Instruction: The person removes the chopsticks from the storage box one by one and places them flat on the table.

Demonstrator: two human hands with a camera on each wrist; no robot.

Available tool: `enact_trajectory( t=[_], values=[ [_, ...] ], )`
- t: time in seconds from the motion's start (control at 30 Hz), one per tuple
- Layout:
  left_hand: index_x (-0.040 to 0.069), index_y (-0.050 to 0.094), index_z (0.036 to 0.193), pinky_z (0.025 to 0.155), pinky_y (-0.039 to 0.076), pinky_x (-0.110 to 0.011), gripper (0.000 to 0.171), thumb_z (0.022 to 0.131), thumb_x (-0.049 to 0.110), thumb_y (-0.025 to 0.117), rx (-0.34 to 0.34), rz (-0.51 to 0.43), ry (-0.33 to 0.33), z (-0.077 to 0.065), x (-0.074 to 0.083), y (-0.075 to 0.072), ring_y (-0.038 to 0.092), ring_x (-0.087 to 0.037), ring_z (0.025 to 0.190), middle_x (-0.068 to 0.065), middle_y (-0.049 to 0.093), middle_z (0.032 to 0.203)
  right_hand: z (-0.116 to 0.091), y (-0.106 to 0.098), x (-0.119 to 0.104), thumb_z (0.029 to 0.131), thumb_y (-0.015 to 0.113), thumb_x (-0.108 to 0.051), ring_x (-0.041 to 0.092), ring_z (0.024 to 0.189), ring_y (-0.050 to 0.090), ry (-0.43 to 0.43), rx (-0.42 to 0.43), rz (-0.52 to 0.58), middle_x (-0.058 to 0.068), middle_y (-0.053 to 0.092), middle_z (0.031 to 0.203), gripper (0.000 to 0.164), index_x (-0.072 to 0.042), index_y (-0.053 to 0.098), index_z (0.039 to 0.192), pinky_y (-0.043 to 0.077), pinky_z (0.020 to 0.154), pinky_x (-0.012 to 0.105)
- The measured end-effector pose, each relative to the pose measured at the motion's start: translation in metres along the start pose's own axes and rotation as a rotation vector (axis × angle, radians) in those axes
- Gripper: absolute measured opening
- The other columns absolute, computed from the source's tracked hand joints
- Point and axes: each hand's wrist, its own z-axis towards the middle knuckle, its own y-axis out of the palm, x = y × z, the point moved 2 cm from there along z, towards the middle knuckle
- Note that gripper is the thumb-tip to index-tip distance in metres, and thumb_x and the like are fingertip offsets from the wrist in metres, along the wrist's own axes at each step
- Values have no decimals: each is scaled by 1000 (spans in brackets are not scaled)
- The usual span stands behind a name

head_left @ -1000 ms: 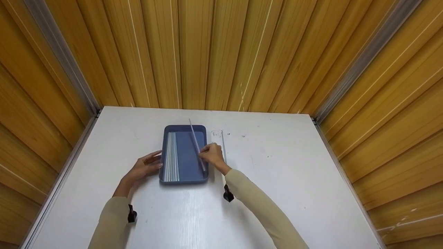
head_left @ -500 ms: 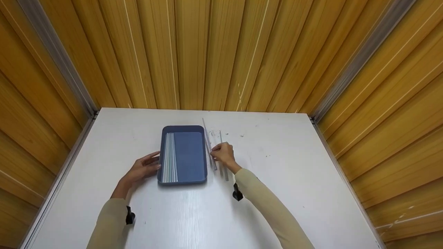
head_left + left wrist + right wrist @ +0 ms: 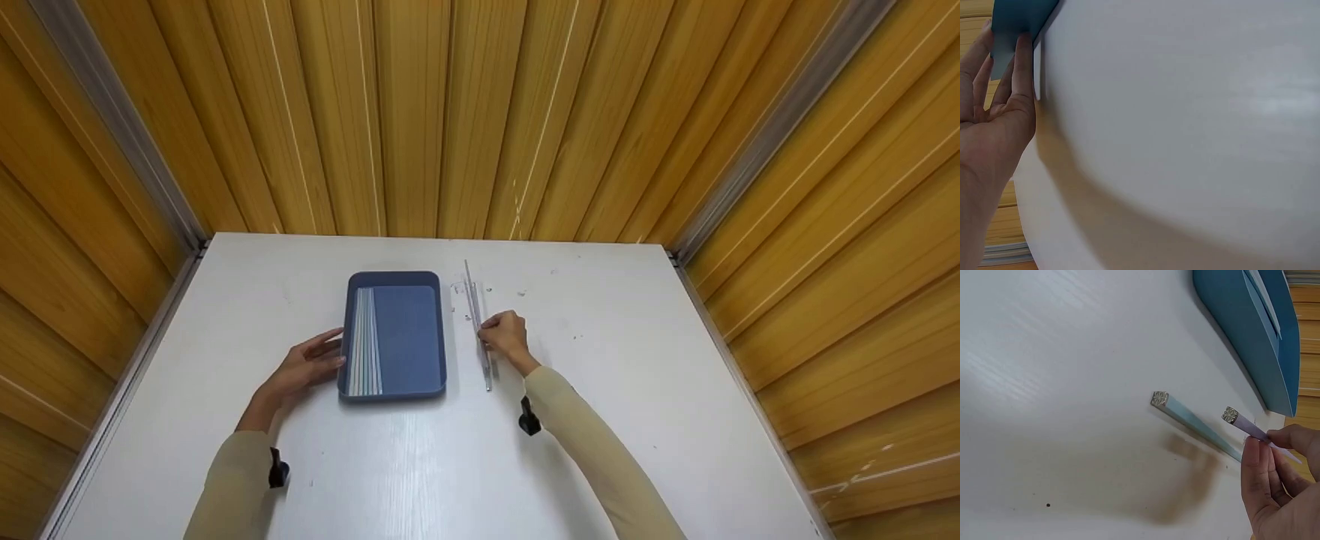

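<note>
A blue rectangular tray (image 3: 409,341) lies on the white table, and several pale chopsticks (image 3: 364,349) lie lengthwise along its left side. My left hand (image 3: 296,370) rests with extended fingers against the tray's left wall; in the left wrist view the fingertips (image 3: 1024,42) touch that wall. To the right of the tray, my right hand (image 3: 508,337) pinches a pale purple chopstick (image 3: 1248,426) between thumb and fingers. Its patterned silver end points toward the near side. Below it a pale blue chopstick (image 3: 1196,424) with a similar silver end lies on the table.
Small dark specks (image 3: 523,293) mark the white table (image 3: 637,360) to the right. Wood-patterned panels (image 3: 412,112) stand behind and at both sides, with grey metal posts (image 3: 731,172) at the corners.
My right hand has carried the purple chopstick rightward from over the tray to above the blue chopstick on the table. The left hand has stayed at the tray's left wall.
</note>
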Motion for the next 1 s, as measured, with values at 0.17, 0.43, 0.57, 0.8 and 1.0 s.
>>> enact_trajectory(
  t=[0.17, 0.43, 0.57, 0.8, 1.0],
  values=[
    [10, 34, 160, 109, 51, -31, 71, 98, 13, 69, 7, -3, -2, 0, -1, 0, 35, -42, 151, -26, 35, 163, 1, -6, 10, 82, 74, 2, 23, 68, 75, 44, -5, 11, 22, 77, 88, 9, 7, 77, 89, 62, 59, 25],
    [9, 30, 161, 103, 55, -27, 75, 98, 12, 69, -4, -67, -20, 0, 0, 2, 37, -44, 149, -28, 30, 164, 1, -15, 25, 83, 73, 1, 18, 61, 73, 98, -8, -15, 21, 77, 85, 9, 6, 77, 89, 61, 56, 25],
    [9, 30, 161, 104, 54, -28, 75, 98, 13, 70, -5, -63, -19, -1, 0, 2, 37, -44, 149, -28, 31, 163, -1, -17, 30, 82, 74, 1, 15, 61, 70, 100, -16, -48, 20, 77, 85, 10, 7, 77, 90, 60, 57, 25],
    [9, 33, 160, 102, 54, -22, 75, 97, 14, 72, -4, -71, -5, 0, -4, 1, 35, -42, 150, -27, 33, 163, -6, -16, 39, 82, 74, 1, 13, 57, 68, 103, -30, -51, 19, 77, 82, 8, 6, 78, 87, 60, 55, 23],
    [8, 33, 160, 102, 54, -22, 75, 97, 16, 72, -2, -46, 17, 1, -3, 0, 38, -43, 149, -28, 35, 161, -8, -15, 43, 81, 73, 3, 15, 58, 70, 112, -60, -12, 20, 77, 82, 8, 7, 76, 87, 61, 56, 25]
  ],
)
